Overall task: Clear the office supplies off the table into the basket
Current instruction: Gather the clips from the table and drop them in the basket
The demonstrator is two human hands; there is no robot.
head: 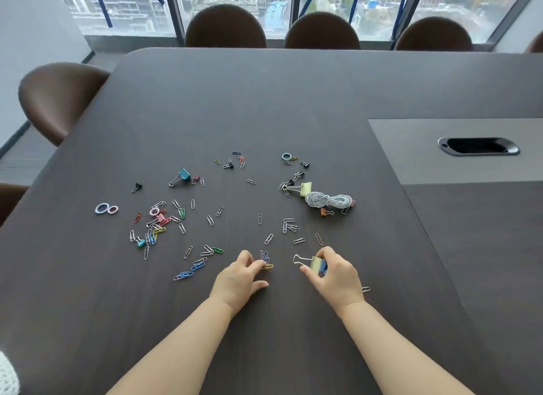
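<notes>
Paper clips, binder clips and small rings lie scattered over the dark table (264,106). My right hand (335,272) grips a yellow-green binder clip (315,263), with a blue clip tucked against it. My left hand (239,277) pinches a small bunch of paper clips (266,259) at its fingertips, low on the table. A coil of white cord (329,200) lies to the right beside another yellow binder clip (305,189). A teal binder clip (183,174) sits left of centre. No basket is in view.
Brown chairs (226,27) stand along the far and left table edges. A grey inset panel with a black cable slot (477,145) lies at the right. Blue and pink rings (105,209) rest at the far left. A white object (7,374) shows at the lower left corner.
</notes>
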